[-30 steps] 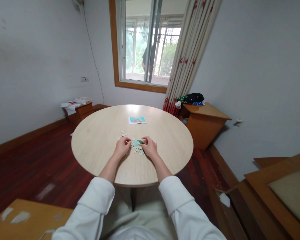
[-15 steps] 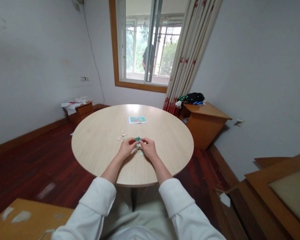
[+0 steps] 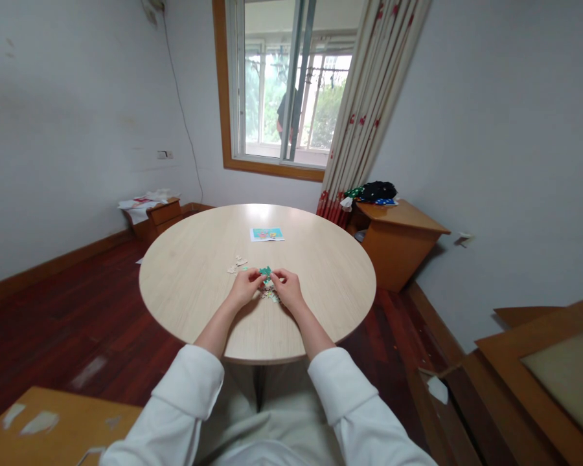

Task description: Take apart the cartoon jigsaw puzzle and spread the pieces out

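My left hand (image 3: 244,287) and my right hand (image 3: 286,288) meet over the middle of a round wooden table (image 3: 199,272). Both pinch a green jigsaw piece (image 3: 265,271) between their fingertips, held just above the table. Under and between the hands lies a small heap of loose puzzle pieces (image 3: 271,295). A few pale pieces (image 3: 237,264) lie a little to the left, face down. A small printed picture card (image 3: 267,233) lies farther back on the table.
A wooden cabinet (image 3: 398,243) with dark clothes on top stands right of the table. A low box with papers (image 3: 150,210) sits by the left wall. A person stands outside the window (image 3: 284,116). Wooden furniture edges frame the bottom left and right.
My hands were apart over the heap a second ago. They have come together and lifted the green piece between their fingertips.
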Demonstrator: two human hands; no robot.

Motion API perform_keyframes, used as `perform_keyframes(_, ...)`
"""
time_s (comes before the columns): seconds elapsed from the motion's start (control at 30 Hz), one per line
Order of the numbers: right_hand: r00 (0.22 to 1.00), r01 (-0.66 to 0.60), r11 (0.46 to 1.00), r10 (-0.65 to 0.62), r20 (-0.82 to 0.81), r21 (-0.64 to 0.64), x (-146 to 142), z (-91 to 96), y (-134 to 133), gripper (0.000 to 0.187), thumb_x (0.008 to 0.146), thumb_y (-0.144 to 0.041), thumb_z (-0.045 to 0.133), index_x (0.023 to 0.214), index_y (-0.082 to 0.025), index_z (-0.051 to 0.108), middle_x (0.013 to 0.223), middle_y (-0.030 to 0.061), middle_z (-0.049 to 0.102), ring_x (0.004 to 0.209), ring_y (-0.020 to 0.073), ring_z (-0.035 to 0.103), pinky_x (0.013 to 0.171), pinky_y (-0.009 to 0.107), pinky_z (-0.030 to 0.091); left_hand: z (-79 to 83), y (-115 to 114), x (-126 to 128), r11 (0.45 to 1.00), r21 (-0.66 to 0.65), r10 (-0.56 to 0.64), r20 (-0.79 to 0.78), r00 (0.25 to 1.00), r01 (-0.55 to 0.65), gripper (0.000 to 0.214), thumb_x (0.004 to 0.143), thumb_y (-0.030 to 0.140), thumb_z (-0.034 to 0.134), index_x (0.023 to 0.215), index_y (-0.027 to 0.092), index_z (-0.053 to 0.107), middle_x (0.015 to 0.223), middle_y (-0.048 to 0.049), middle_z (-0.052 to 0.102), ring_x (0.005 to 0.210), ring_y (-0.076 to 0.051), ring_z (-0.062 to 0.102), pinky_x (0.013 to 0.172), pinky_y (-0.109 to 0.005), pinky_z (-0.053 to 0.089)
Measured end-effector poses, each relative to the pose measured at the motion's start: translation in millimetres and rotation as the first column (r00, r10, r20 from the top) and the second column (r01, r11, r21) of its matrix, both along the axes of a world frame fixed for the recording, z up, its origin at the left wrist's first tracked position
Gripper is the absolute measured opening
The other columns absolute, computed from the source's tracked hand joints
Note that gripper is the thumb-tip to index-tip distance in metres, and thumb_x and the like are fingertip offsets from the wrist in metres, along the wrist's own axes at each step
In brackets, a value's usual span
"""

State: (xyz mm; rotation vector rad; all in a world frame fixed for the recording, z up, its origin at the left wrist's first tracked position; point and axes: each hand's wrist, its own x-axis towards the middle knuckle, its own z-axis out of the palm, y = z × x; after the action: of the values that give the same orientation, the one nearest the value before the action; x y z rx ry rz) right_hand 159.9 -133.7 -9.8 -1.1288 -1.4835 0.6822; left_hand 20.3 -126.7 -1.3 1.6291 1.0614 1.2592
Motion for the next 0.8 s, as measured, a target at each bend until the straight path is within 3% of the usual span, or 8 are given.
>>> perform_keyframes(0.47,0.999,-0.019,0.999,0.020,-0.038,0.033,1,-7.3,5,0.024,0.074,-0.035,0.056,0.076,-0.016,0.070,0.075,0.0050,0.071,0.070,0.0175,0.061,0.066,0.029,0.046,3.2,-3,0,0.992,-0.050,-0.108,0.089,0.990,0.113,0.033,0.063,0.047,0.067,0.062,0.016,0.057,0.053,0.0021,0.056,0.052,-0.012,0.053,0.054,-0.025,0.045)
perform_keyframes(0.6,0.998,-0.021,0.999,0.023,-0.064,0.045,1,-9.3,7,0.023,0.073,-0.032,0.056,0.081,-0.017,0.071,0.081,0.0061,0.072,0.074,0.0180,0.062,0.067,0.029,0.047,0.3,-1,-1,0.991,-0.091,-0.082,0.182,0.980,0.100,0.033,0.060,0.047,0.069,0.064,0.016,0.057,0.054,0.0024,0.056,0.052,-0.012,0.053,0.055,-0.025,0.046)
perform_keyframes(0.8,0.998,0.003,0.999,0.000,-0.057,0.053,2,-10.9,7,0.023,0.075,-0.028,0.054,0.085,-0.016,0.071,0.084,0.0068,0.072,0.074,0.0179,0.062,0.068,0.030,0.048,-0.2,0,-2,0.993,-0.089,-0.052,0.201,0.978,0.071,0.030,0.060,0.042,0.070,0.062,0.015,0.057,0.052,0.0030,0.055,0.050,-0.010,0.052,0.053,-0.024,0.046)
